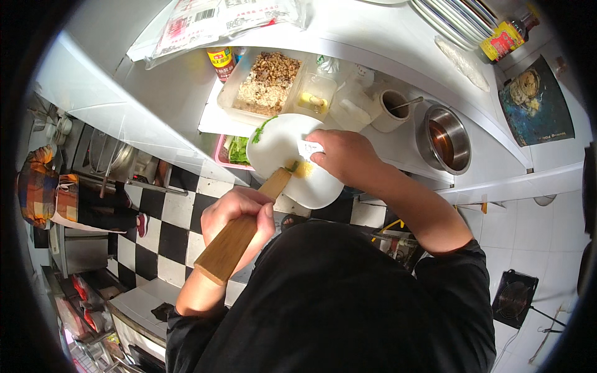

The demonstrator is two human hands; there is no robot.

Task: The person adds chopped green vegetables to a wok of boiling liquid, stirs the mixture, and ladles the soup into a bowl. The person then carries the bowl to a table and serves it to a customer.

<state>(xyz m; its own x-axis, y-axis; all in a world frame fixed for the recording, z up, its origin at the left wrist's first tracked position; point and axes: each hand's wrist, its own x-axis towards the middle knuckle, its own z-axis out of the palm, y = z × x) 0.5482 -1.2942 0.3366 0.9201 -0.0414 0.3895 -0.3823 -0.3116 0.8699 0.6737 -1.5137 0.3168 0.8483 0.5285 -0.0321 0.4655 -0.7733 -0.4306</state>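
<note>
My left hand (235, 217) grips a flat wooden handle (238, 233). Its narrower end reaches over a round white dish (322, 189); whether it touches the dish cannot be told. My right hand (347, 156) is above the dish's right side, pinching a small white object (310, 148), possibly a spoon. Yellow granules (305, 169) lie in the dish near the wooden tip, beside a dark green scrap (293, 166). Chopped green herbs (263, 128) rest along the dish's far left rim.
Behind the dish, a shelf bears a tub of brown and pale chopped food (268, 84), a smaller tub (317, 91), a ceramic jar (391, 111) and a steel pot of brown liquid (443, 142). Leafy greens (239, 150) sit left in a pink basket. Another person (70, 200) stands far left.
</note>
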